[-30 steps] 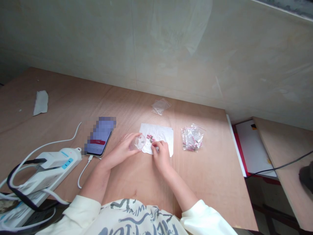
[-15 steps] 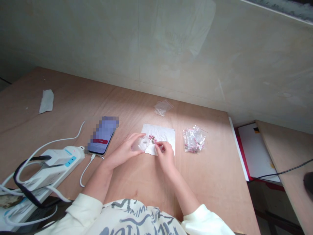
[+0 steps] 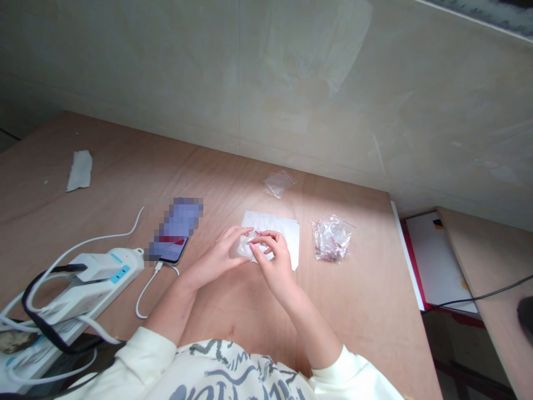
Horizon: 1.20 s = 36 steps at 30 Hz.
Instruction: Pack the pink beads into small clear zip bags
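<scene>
My left hand (image 3: 222, 251) is curled round a translucent round plastic piece (image 3: 245, 244), thumb below and fingers above. What kind of thing it is, I cannot make out. My right hand (image 3: 275, 256) is at its right side, thumb and fingertips bent together against it; anything between them is too small to tell. Under both hands lies a white paper sheet (image 3: 290, 239). A few pink beads (image 3: 259, 233) show just above the right fingers, and the rest of them are hidden.
Clear zip bags with pink beads (image 3: 332, 239) lie to the right. More clear bags (image 3: 278, 183) are near the wall. A phone (image 3: 177, 228) on a charging cable and a power strip (image 3: 120, 272) crowded with plugs are on the left. A torn white paper (image 3: 80, 170) lies far left.
My right hand has moved up and left from the beads to the translucent round piece. My left hand has shifted slightly right, still holding that piece.
</scene>
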Available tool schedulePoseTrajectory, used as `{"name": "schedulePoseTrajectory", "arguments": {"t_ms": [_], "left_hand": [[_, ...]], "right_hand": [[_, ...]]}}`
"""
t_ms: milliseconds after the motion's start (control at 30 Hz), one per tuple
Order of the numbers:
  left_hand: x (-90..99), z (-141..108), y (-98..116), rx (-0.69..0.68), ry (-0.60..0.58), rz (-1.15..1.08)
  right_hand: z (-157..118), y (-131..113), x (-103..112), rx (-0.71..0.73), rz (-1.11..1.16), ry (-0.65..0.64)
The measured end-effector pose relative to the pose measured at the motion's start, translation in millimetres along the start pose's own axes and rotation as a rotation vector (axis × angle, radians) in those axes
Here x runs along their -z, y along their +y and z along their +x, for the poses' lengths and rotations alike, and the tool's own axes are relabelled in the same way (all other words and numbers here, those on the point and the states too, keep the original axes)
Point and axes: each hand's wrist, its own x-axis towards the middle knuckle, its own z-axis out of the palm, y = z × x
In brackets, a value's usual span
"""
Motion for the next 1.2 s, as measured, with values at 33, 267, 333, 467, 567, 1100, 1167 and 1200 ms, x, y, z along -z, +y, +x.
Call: {"name": "schedulePoseTrajectory", "arguments": {"t_ms": [33,267,333,467,567,1100,1167,1200], "left_hand": [[-0.6,-0.2,0.6,-0.004,0.004,-0.006],[4.2,-6.7,-13.0,0.082,0.107,-0.137],[5.4,-9.2,-23.5,0.160,0.185,-0.258],[-0.6,-10.3,-34.4,0.324,0.170,-0.616],[-8.5,-8.5,-30.0,0.383,0.118,-0.777],[-5.6,-17.3,-31.5,0.353,0.170,-1.081],[-3.3,-17.8,-34.0,0.362,0.204,-1.120],[-2.1,-17.9,-34.8,0.367,0.223,-1.136]], "right_hand": [[0.5,1.4,0.2,-0.028,0.063,-0.028],[6.5,8.9,9.9,-0.216,0.373,-0.065],[8.3,9.3,16.0,-0.229,0.404,-0.076],[9.6,8.4,28.6,-0.237,0.465,-0.115],[8.5,8.2,34.9,-0.225,0.504,-0.152],[3.7,21.9,22.0,-0.140,0.184,0.084],[6.0,35.5,8.7,-0.098,-0.035,0.154],[6.6,41.2,1.5,-0.057,-0.133,0.156]]}}
